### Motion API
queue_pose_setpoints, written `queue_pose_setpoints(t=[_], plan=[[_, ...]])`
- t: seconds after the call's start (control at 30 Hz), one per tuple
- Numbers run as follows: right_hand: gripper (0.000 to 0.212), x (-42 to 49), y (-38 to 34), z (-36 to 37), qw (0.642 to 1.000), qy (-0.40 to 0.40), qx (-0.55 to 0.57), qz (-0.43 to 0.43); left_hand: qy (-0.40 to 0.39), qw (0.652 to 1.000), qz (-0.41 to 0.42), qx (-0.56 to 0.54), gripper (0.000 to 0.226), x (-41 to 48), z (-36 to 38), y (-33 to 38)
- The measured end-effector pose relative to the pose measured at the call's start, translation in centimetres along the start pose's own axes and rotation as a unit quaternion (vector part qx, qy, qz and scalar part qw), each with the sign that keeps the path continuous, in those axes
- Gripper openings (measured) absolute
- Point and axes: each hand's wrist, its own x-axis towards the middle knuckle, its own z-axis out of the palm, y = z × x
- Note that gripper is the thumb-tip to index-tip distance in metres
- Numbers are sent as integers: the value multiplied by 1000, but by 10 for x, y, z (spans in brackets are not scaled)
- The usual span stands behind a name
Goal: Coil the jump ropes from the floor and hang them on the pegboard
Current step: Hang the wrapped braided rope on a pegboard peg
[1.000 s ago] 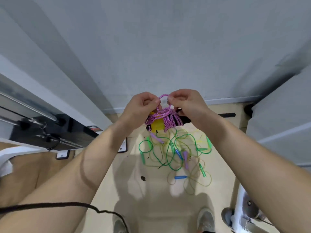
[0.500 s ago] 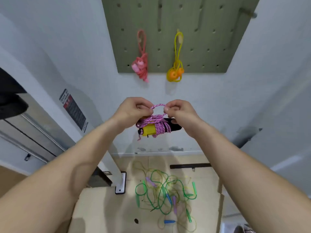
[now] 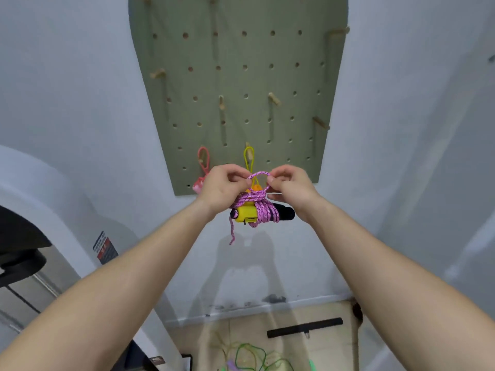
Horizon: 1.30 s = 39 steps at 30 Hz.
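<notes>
Pinching the top loop of the pink jump rope (image 3: 263, 213), left hand (image 3: 222, 186) and right hand (image 3: 291, 186) hold it before the pegboard (image 3: 241, 62) — fingers curled round the cord. Wall sticker (image 3: 105, 247) lettering is too blurred to read.

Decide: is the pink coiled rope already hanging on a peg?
No, the left hand and right hand hold the pink coiled rope by its loop before the pegboard.

Both forearms are angling in from seven and five o'clock toward centre. The left hand (image 3: 223, 187) and right hand (image 3: 292, 187) are each pinching the pink rope (image 3: 263, 211) loop, fingers curled.
</notes>
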Motion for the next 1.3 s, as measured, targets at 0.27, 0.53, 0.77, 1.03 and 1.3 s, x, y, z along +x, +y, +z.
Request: queue_pose_setpoints(t=[0.27, 0.53, 0.77, 1.03, 1.3], plan=[[12, 66, -13, -107, 997, 71, -6, -42, 16, 999, 29, 3, 15, 92, 103, 40], [20, 154, -12, -182, 992, 85, -43, -80, 48, 999, 23, -2, 29, 191, 187, 49], [34, 208, -1, -196, 986, 133, -69, -68, 116, 992, 8, 49, 28, 236, 230, 54], [45, 214, -7, -178, 994, 110, 23, -3, 95, 990, -21, 99, 42, 245, 248, 62], [41, 196, 0, -172, 992, 101, 49, 65, -44, 990, -66, 115, 40, 242, 228, 48]])
